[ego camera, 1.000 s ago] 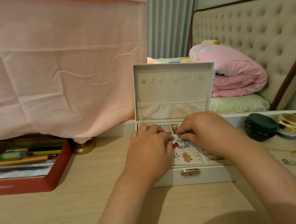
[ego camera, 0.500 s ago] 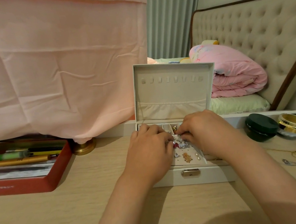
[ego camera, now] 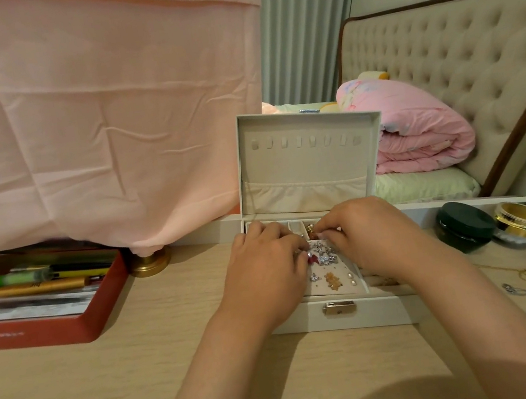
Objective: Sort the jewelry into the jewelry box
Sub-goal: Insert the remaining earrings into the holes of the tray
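Observation:
A white jewelry box (ego camera: 347, 318) stands on the wooden table with its lid upright. Both hands hover over its tray. My left hand (ego camera: 265, 270) is curled, its fingertips at a small silver piece beside a red stone. My right hand (ego camera: 366, 238) pinches something tiny near a gold ring (ego camera: 310, 229) in a back compartment; what it grips is hidden by the fingers. A cluster of silver earrings (ego camera: 325, 253), an amber piece (ego camera: 332, 280) and two pearls (ego camera: 352, 279) lie on the tray. Loose chains and a silver ring (ego camera: 515, 288) lie on the table at right.
A red tray (ego camera: 52, 330) with pens and papers sits at left. A brass lamp base (ego camera: 150, 263) stands under a pink cloth. Dark round jars and a gold bangle holder (ego camera: 520, 219) line the right. A bed with a pink quilt lies behind.
Both hands stayed over the tray; the fingertips shifted slightly among the silver pieces. Nothing else moved.

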